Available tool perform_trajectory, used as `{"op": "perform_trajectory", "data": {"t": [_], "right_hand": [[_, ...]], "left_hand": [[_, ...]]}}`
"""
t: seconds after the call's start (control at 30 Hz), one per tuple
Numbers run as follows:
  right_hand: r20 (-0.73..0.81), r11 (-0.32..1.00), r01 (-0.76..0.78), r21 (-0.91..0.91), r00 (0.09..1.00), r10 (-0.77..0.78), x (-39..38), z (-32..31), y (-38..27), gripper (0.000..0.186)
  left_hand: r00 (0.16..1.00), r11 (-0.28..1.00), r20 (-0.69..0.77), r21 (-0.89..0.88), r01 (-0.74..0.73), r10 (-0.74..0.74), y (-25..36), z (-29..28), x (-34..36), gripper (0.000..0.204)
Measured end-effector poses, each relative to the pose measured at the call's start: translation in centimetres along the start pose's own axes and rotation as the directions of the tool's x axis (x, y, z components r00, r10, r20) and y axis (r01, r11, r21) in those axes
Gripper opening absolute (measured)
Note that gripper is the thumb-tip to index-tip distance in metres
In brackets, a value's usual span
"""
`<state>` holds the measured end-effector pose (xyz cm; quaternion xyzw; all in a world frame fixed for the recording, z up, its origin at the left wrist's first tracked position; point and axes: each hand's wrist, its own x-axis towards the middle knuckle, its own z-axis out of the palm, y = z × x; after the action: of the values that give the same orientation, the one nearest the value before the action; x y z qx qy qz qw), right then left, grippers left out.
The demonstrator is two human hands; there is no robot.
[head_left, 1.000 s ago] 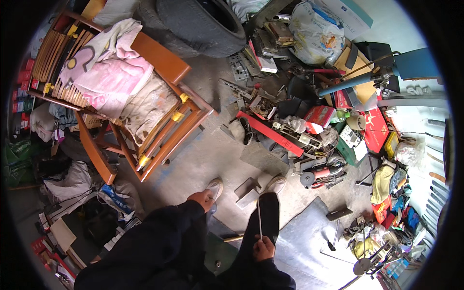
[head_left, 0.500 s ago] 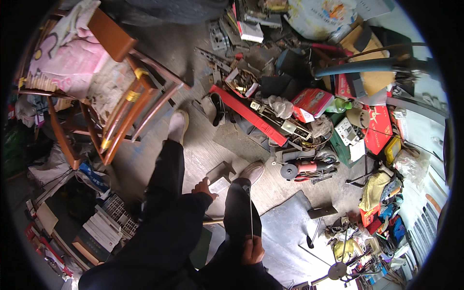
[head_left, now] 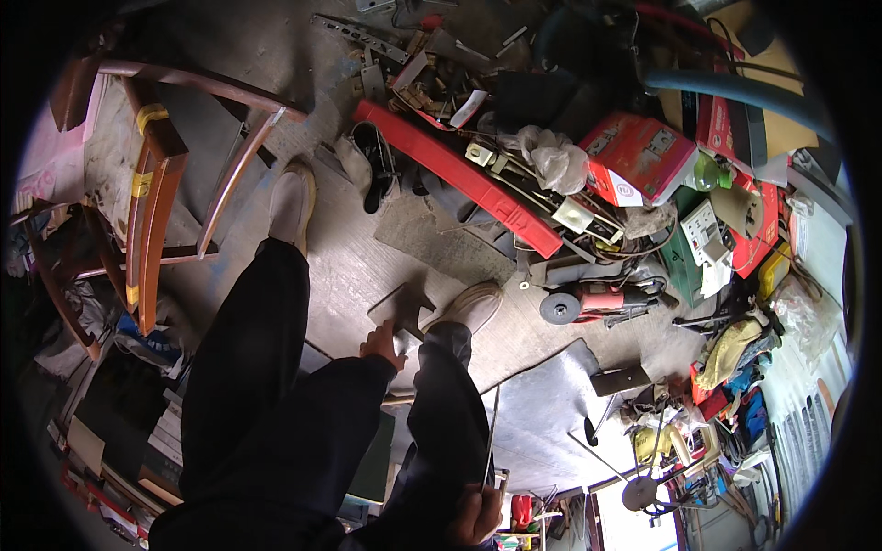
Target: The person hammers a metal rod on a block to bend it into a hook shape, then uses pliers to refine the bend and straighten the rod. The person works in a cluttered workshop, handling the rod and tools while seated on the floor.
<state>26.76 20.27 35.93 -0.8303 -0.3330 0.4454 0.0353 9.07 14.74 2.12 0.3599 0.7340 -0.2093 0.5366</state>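
Note:
My left hand reaches down between my legs, its fingers bent on the near edge of a dark grey angled metal piece. That piece lies on the floor beside my right shoe. Close to my right leg, at the lower edge, my right hand is closed round a thin metal rod, which points up and away. What my right palm covers is hidden. Below my left hand a short stretch of light wooden stick shows between my dark sleeve and trouser leg.
A wooden chair with yellow tape stands at left. An angle grinder lies right of my shoe, with a long red box and heaped tools beyond. A grey sheet lies at right, near a round-based metal stand.
The view has shifted, and the chair now sits further left. My right hand and the rod have moved lower, toward the bottom edge. My left hand stays at the metal piece.

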Motion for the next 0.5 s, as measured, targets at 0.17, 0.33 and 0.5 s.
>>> {"op": "perform_trajectory", "data": {"t": [0.17,0.33,0.5], "right_hand": [[-0.001,0.994,0.050,-0.095,0.999,-0.051,0.4,0.6,-0.4,0.022],[-0.004,0.993,0.058,-0.099,0.998,-0.059,0.3,1.2,-1.5,0.022],[0.015,0.999,-0.028,-0.038,0.999,0.029,0.2,1.8,-2.6,0.023]], "left_hand": [[0.998,0.999,0.054,-0.015,-0.040,0.041,-1.0,0.3,0.7,0.088],[0.993,0.995,0.075,0.023,-0.096,0.094,-0.1,-1.7,0.8,0.081],[0.994,0.999,0.108,-0.030,-0.028,0.031,0.9,-9.3,-2.4,0.084]]}}
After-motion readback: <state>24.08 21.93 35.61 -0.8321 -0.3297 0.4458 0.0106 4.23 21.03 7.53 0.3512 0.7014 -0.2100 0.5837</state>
